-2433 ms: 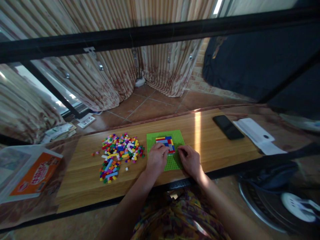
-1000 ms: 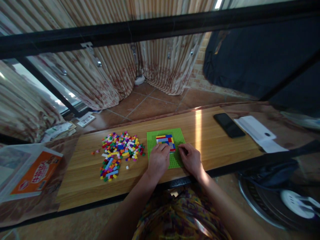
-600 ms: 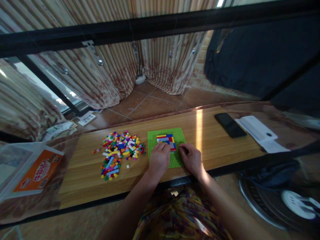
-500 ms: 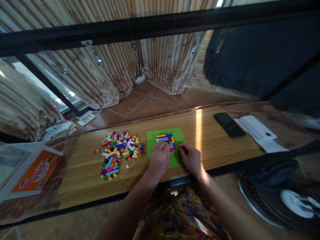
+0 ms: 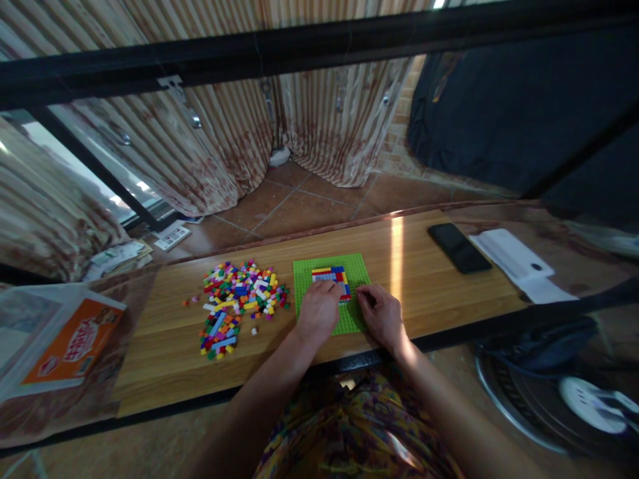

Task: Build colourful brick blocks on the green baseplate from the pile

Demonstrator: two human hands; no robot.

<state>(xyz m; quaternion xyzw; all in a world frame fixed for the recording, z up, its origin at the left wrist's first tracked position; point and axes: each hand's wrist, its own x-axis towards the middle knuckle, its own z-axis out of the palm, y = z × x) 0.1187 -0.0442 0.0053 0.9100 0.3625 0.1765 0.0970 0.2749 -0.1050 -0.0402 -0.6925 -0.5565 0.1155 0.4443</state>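
A green studded baseplate lies on the wooden board. On it stands a low build of red, blue, yellow and grey toy bricks. My left hand is over the build's near left part, its fingers bunched and pressing down there; whatever is under the fingertips is hidden. At the plate's right edge rests my right hand, thumb and fingers curled together in a pinch. Anything between them is too small to see. To the left, a heap of loose colourful bricks is spread out.
A clear plastic box with an orange label stands at the far left. Right of the plate lie a black phone and a white paper sheet. A single white brick sits apart from the heap. A dark bar crosses above.
The left hand has shifted very slightly on the build. My right hand stays at the plate's edge, and the bricks lie as before.
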